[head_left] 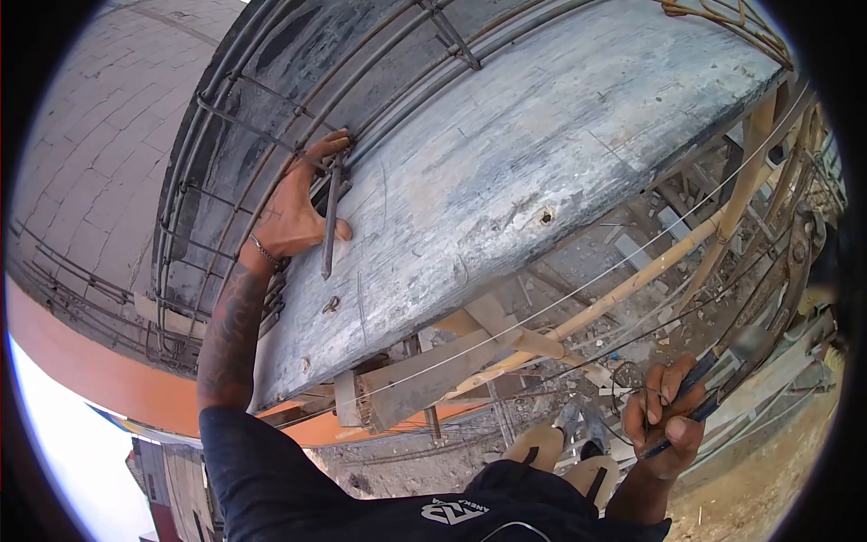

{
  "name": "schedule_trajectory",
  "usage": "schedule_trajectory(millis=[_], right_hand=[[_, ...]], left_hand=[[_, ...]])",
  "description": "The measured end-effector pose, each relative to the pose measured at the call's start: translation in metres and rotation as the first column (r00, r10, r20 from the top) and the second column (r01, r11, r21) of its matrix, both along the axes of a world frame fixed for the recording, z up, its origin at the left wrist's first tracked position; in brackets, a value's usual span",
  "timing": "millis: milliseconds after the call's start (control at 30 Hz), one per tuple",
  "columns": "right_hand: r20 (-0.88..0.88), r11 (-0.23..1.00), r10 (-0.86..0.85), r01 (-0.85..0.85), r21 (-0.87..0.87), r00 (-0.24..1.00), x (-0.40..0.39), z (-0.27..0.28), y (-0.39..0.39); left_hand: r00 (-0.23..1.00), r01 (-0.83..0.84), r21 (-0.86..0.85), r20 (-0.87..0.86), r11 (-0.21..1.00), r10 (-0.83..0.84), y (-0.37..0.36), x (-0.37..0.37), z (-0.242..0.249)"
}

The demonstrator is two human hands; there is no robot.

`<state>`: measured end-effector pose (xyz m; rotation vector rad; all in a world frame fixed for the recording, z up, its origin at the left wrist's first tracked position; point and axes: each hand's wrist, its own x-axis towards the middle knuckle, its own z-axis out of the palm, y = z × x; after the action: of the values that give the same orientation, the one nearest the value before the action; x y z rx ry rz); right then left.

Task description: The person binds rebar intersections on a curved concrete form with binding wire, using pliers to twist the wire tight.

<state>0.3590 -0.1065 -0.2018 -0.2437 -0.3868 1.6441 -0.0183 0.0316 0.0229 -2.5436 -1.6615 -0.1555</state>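
My left hand is at the rebar cage, its fingers curled over the bars and its thumb low beside a short bar end that sticks out over the concrete slab. Part of the grip is hidden behind the steel. Down at the right, my right hand is closed around the black handles of metal pincers, whose rusty arms reach up toward the right edge of view. Thin tie wire loops beside those fingers.
Bamboo poles and wooden boards stand below the slab's edge. A taut string crosses in front. Rubble and loose timber cover the ground far below. A block wall rises at the left, and more rebar lies at the top right.
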Motion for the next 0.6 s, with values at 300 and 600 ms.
schedule_trajectory(millis=[300, 600], right_hand=[[0.021, 0.992, 0.099, -0.097, -0.076, 0.995, 0.007, -0.008, -0.003], [0.222, 0.999, -0.046, 0.039, 0.032, 0.974, 0.013, 0.006, -0.039]], left_hand=[[0.994, -0.059, 0.009, 0.096, 0.998, 0.057, 0.002, 0.003, -0.004], [0.994, -0.049, -0.005, 0.094, 0.999, 0.049, -0.009, 0.006, -0.003]])
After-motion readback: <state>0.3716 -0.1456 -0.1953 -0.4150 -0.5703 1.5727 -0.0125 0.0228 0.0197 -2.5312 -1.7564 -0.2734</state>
